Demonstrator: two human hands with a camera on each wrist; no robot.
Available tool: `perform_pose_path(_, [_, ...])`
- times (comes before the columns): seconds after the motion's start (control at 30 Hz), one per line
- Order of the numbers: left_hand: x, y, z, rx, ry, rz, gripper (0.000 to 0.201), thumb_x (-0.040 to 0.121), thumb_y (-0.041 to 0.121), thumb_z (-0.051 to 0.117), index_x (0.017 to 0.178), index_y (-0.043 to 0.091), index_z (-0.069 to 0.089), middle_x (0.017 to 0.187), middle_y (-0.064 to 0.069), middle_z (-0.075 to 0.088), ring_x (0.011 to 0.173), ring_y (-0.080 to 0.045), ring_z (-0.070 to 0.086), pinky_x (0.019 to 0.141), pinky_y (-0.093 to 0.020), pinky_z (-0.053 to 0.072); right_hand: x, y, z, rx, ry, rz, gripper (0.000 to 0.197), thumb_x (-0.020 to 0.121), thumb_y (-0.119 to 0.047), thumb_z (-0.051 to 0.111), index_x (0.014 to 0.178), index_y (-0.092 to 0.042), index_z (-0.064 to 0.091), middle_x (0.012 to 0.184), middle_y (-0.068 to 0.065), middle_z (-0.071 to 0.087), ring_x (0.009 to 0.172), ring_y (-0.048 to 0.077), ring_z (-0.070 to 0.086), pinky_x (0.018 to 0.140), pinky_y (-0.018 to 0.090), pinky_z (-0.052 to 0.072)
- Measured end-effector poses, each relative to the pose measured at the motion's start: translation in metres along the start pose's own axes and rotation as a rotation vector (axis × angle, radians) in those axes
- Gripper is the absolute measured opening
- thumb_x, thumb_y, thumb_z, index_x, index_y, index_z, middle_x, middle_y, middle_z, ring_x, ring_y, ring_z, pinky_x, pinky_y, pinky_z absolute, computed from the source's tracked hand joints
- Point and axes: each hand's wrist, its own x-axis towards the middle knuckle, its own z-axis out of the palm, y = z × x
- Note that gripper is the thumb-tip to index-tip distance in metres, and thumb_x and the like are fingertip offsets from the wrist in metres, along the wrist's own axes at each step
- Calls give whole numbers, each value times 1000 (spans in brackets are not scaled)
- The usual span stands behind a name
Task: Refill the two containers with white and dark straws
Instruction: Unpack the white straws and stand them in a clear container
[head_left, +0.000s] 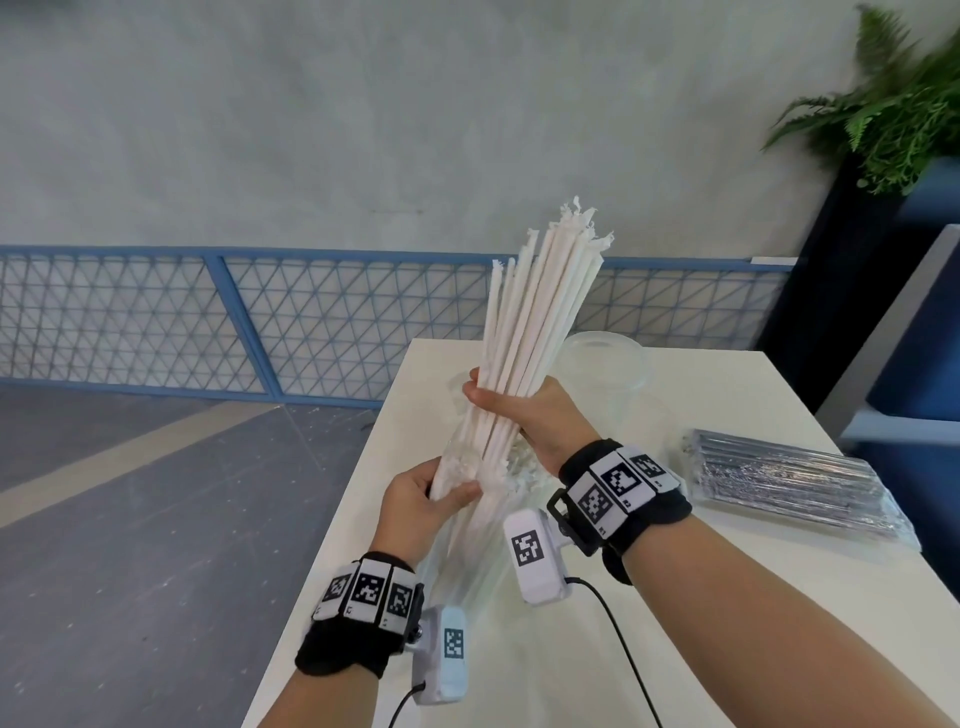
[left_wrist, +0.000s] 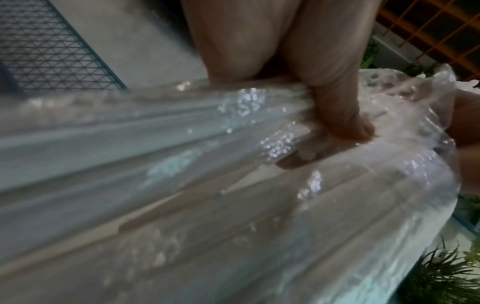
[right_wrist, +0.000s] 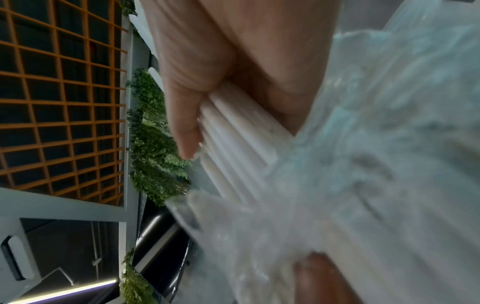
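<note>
Left hand: my left hand (head_left: 423, 491), low and centre-left in the head view, pinched the clear plastic bag (head_left: 457, 462) near its mouth, thumb and fingers curled into the film. I held it there, I think, so the wrapper stayed back while the straws came out.
Right hand: my right hand (head_left: 530, 410), just above and right of the left, was clenched round the bundle of white straws (head_left: 535, 312) at about mid-length, keeping them together as one sheaf.
White straws: they stood tilted toward the upper centre of the frame, upper ends bare, lower ends inside the bag; the right wrist view showed my fingers (right_wrist: 187, 127) wrapped over them.
Table: the white table (head_left: 727, 389) lay under both hands.
Dark straws: the pack of dark straws (head_left: 789, 483) lay flat at mid-right, well apart, unopened as far as I could judge.
Container: one clear container (head_left: 613, 364) stood behind the bundle at centre; I could not make out the second.
</note>
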Motion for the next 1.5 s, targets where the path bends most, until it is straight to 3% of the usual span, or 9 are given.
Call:
perform_pose_path(0.2, [-3,0,-6,13,38,-4,14,74,10,74,79,23,71,69,8,73,68,-8,66,71,-22,53,-4,-7,9,110,137,-51,8,77,-6,71,84,-8,66,85,9,67,82,23,67,79,33,54])
perform_pose_path(0.37, [4,-3,-14,-6,148,-31,11,79,10,71,77,20,66,73,-1,69,72,-19,62,71,-34,52,8,-33,-4,263,241,-107,8,85,-5,61,78,-10,60,77,8,64,64,14,66,64,25,53])
perform_pose_path(0.7, [8,-8,-17,-87,181,-19,17,86,13,63,95,28,63,96,4,70,94,-16,65,88,-33,49,16,-42,-32,305,351,-155,15,87,-5,55,74,-11,56,66,3,57,59,14,58,59,27,47])
perform_pose_path(0.87, [11,-9,-22,-124,219,-15,13,87,15,62,92,28,62,92,7,69,89,-11,65,85,-30,49,28,-32,-41,48,474,-267,12,83,-7,57,72,-14,56,67,3,56,68,19,54,63,28,44])
perform_pose_path(1.03, [12,-9,-16,-159,171,-3,15,87,12,61,94,25,63,91,8,70,85,-5,67,74,-18,50,38,9,-37,-70,447,-239,11,82,-10,65,91,-12,59,78,-6,57,74,6,55,66,14,45])
perform_pose_path(1.13, [15,-12,-18,-172,159,-1,18,87,10,61,95,26,63,89,11,72,84,-1,68,71,-15,52,42,30,-40,-116,415,-195,17,78,-3,69,90,-11,61,79,-6,61,76,6,59,72,17,49])
perform_pose_path(1.3, [19,-16,-20,-201,160,-18,18,84,13,63,98,24,64,93,8,74,94,-10,69,82,-28,52,49,44,-47,-157,431,-125,27,73,2,71,95,-8,61,86,3,65,81,17,61,84,34,50])
perform_pose_path(1.37, [20,-16,-19,-219,158,-19,18,83,13,63,98,24,64,94,7,74,96,-13,69,84,-30,52,48,44,-46,-187,424,-138,31,72,0,72,99,-9,59,86,0,64,79,12,60,84,31,49])
perform_pose_path(1.5, [21,-15,-17,-248,125,-11,21,85,7,60,97,24,64,90,12,75,91,-6,69,78,-20,55,36,35,-40,-537,564,-437,44,73,-20,75,111,-13,54,106,-7,50,99,11,49,91,20,38])
